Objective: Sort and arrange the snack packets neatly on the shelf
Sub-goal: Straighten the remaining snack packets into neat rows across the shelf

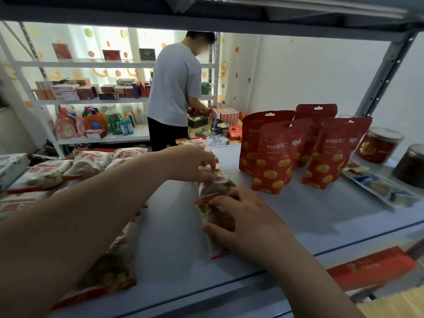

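On the pale grey shelf (298, 214) lie white-and-red snack packets in a line running away from me. My left hand (192, 164) pinches the top of a farther packet (215, 180) with its fingertips. My right hand (243, 216) lies flat on a nearer packet (215, 239), fingers curled over its edge. Several more of these packets (91, 161) lie at the back left, and another (110, 267) sits under my left forearm. Several red stand-up pouches (275, 154) with yellow spots stand upright at the right.
Two lidded jars (378, 145) and a flat clear packet (380, 187) sit at the far right. A red box (371, 267) lies below the shelf's front edge. A shelf post (385, 74) rises at the right. Behind, a person (176, 88) stands at another rack.
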The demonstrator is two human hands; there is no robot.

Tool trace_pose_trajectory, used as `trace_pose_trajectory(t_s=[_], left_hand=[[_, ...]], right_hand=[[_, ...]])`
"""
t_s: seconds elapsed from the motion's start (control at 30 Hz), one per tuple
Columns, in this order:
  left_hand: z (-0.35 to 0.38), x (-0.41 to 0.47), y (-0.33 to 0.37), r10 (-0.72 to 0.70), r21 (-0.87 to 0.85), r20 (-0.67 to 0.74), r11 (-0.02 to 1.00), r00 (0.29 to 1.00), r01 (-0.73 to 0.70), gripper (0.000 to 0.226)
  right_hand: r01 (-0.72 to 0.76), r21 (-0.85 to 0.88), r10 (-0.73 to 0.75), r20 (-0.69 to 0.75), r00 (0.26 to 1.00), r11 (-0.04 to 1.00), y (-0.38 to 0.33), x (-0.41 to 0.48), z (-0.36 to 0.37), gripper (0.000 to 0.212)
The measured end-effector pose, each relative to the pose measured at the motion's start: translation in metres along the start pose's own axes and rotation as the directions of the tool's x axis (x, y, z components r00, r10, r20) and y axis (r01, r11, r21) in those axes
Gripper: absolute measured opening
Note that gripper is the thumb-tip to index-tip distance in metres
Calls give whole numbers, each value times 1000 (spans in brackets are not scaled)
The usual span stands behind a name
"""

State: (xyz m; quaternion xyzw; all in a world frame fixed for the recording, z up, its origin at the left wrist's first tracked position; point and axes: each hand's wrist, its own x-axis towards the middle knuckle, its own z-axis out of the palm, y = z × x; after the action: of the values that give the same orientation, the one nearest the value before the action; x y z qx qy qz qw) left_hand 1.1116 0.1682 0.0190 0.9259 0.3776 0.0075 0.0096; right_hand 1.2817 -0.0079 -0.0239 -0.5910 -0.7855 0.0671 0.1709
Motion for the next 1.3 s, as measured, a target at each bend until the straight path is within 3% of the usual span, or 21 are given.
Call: trace_pose_trajectory(t_s=[0.13, 0.37, 0.6, 0.77, 1.2, 1.3], left_hand=[[1, -3, -2, -20, 10, 10, 1000, 1000, 20, 39], [1, -11, 1, -27, -11, -6, 1000, 1000, 27, 51], [3, -13, 7, -55, 17, 1, 998, 999, 54, 49], [5, -17, 9, -66, 6, 0, 998, 998, 66, 47], [18, -26, 11, -108, 66, -91, 991, 990, 114, 52], [15, -29, 9, -64, 64, -194, 995, 979, 78, 41]], right_hand=[[-2, 7, 3, -79, 997, 1000, 0, -5, 0, 46], [-29, 14, 30, -52, 998, 999, 0, -26, 0, 72], [-21, 17, 22, -43, 999, 1000, -5, -28, 0, 52], [-25, 1, 25, -45, 999, 1000, -9, -29, 3, 54], [-32, 0, 32, -29, 999, 999, -16, -29, 7, 51], [-28, 6, 28, -32, 999, 1000, -19, -29, 11, 51]])
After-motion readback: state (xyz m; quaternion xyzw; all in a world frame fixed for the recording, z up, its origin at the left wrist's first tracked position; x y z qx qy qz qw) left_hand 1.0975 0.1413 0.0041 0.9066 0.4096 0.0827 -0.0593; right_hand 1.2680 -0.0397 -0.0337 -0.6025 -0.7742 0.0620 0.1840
